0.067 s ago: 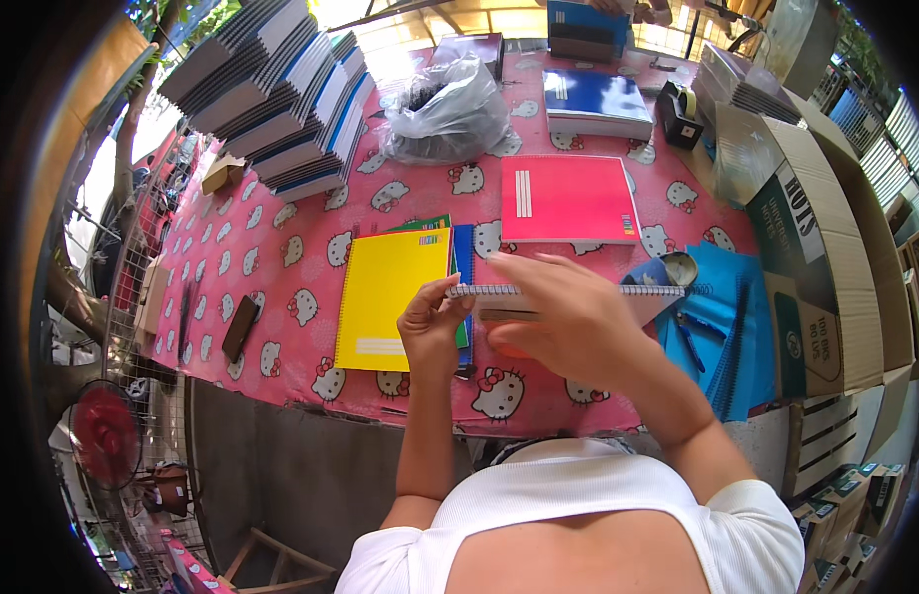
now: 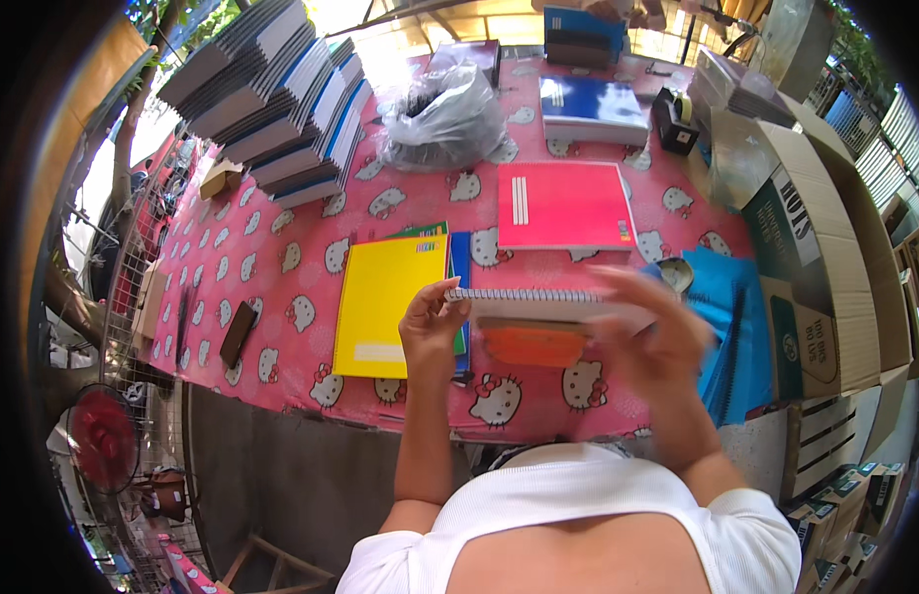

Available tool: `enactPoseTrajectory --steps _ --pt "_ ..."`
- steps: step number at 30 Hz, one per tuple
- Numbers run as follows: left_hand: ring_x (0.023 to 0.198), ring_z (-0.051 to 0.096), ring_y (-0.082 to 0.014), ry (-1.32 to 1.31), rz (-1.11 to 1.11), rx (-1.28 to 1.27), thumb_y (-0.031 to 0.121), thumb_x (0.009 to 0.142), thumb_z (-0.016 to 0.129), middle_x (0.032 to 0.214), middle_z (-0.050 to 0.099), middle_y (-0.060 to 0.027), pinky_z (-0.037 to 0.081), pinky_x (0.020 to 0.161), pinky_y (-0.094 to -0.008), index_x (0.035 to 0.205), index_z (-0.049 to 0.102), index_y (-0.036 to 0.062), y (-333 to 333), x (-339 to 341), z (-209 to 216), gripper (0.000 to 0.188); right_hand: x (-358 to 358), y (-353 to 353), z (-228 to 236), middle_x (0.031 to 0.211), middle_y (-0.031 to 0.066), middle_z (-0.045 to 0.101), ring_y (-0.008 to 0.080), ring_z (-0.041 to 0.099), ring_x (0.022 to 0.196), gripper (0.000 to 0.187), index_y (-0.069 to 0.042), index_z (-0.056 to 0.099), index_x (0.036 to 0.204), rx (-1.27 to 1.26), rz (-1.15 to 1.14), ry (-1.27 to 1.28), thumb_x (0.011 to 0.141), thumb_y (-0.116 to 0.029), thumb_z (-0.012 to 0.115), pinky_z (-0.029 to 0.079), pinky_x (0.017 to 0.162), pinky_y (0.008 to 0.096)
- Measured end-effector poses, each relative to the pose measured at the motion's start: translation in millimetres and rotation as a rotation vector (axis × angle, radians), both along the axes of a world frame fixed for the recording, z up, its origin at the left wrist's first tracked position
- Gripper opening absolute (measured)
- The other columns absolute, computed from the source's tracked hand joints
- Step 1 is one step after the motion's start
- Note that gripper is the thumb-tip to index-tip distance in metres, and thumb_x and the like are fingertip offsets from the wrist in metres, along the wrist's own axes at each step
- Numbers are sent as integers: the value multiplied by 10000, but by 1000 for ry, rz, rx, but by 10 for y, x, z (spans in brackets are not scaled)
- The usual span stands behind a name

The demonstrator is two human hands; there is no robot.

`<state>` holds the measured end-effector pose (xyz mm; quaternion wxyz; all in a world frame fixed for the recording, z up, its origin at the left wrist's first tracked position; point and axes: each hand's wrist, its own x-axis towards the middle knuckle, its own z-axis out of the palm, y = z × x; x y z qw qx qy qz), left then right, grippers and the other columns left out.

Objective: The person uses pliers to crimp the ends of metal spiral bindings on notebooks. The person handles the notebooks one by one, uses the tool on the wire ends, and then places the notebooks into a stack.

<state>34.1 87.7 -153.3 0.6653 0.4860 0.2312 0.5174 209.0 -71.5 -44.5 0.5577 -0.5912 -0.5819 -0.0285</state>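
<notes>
My left hand (image 2: 433,322) is closed, its thumb and fingers pinching the left end of a white spiral-bound notebook (image 2: 538,309). The notebook is held with its coil edge up and towards me. Over its right end is my right hand (image 2: 662,342), smeared by motion; whether it touches the coil I cannot tell. Below the notebook shows an orange piece (image 2: 533,346) with a dark strip along its top; its kind is unclear. A yellow notebook (image 2: 390,307) lies by my left hand, on top of blue and green ones. Beyond the coil rests a red notebook stack (image 2: 566,205).
A tall stack of spiral notebooks (image 2: 271,109) stands far left, beside a clear plastic bag (image 2: 441,119). Blue notebooks (image 2: 593,107) and a tape dispenser (image 2: 675,121) sit at the back. Blue sheets (image 2: 722,317) and a cardboard box (image 2: 811,267) are at the right. A person's hands show at the far edge.
My right hand has swept right along the coil, uncovering the orange piece and more of the notebook. My left hand keeps its pinch.
</notes>
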Motion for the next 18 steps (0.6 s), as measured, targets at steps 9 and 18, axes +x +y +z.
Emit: enactPoseTrajectory --steps 9,18 --pt "885 653 -209 -43 -45 639 -50 740 741 918 662 -119 525 794 -327 905 581 35 103 263 679 245 1201 -1185 -1909 1279 214 468 359 436 1196 618 -10 506 1237 -711 -737 -237 731 -254 763 355 1006 467" --pt "851 656 -208 266 85 1214 -19 740 728 967 692 -123 548 714 -333 865 671 32 -701 -92 1456 146 1318 -1376 -1867 1190 162 533 337 464 1167 467 -43 500 1166 -901 -655 -264 771 -196 693 353 968 513"
